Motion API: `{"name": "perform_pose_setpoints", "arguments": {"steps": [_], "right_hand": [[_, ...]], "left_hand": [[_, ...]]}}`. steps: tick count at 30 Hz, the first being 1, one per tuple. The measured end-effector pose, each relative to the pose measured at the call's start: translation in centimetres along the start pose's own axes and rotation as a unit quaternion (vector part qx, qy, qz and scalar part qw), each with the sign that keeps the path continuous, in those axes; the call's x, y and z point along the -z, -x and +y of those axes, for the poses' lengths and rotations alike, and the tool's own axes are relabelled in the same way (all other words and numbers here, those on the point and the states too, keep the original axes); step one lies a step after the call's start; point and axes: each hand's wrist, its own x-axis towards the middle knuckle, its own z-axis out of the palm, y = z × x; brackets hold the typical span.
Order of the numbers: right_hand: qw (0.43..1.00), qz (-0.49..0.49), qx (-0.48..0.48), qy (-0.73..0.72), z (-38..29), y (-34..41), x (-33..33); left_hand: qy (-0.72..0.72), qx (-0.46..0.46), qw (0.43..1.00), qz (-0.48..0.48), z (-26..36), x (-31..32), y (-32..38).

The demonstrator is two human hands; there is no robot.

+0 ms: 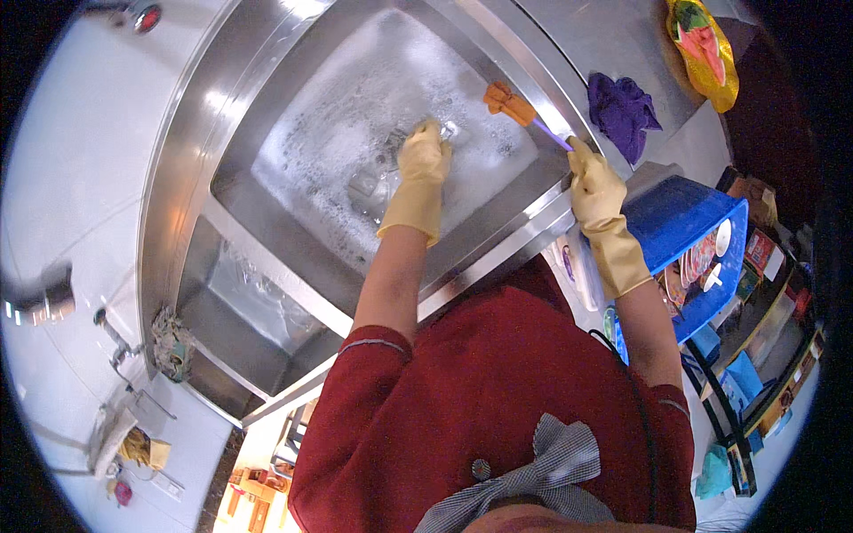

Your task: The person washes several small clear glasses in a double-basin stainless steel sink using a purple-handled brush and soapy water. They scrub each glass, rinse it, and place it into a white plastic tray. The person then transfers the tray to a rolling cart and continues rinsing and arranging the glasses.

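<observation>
A large stainless steel sink holds soapy water. My left hand, in a pale yellow rubber glove, reaches down to the suds; its fingertips are partly hidden, so its hold cannot be told. A clear object lies in the water just left of it. My right hand, in a matching glove, is at the sink's right rim, closed on the purple handle of a brush with an orange head. The brush head points over the water.
A purple cloth and a yellow packet with a watermelon picture lie on the steel counter at the upper right. A blue crate with dishes stands beside my right arm. A smaller basin adjoins at lower left, near a tap.
</observation>
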Motion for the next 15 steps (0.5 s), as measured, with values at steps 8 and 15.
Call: {"name": "perform_pose_setpoints", "arguments": {"steps": [8, 15], "right_hand": [[0.999, -0.04, -0.024, 0.005, -0.3, -0.6, 0.7], [0.999, -0.048, 0.016, 0.001, 0.6, -0.2, 0.3]], "left_hand": [[-0.198, 0.067, 0.955, -0.211, -3.1, -10.1, -6.5], [0.574, 0.491, 0.634, -0.166, -5.1, -8.6, 0.9]]}}
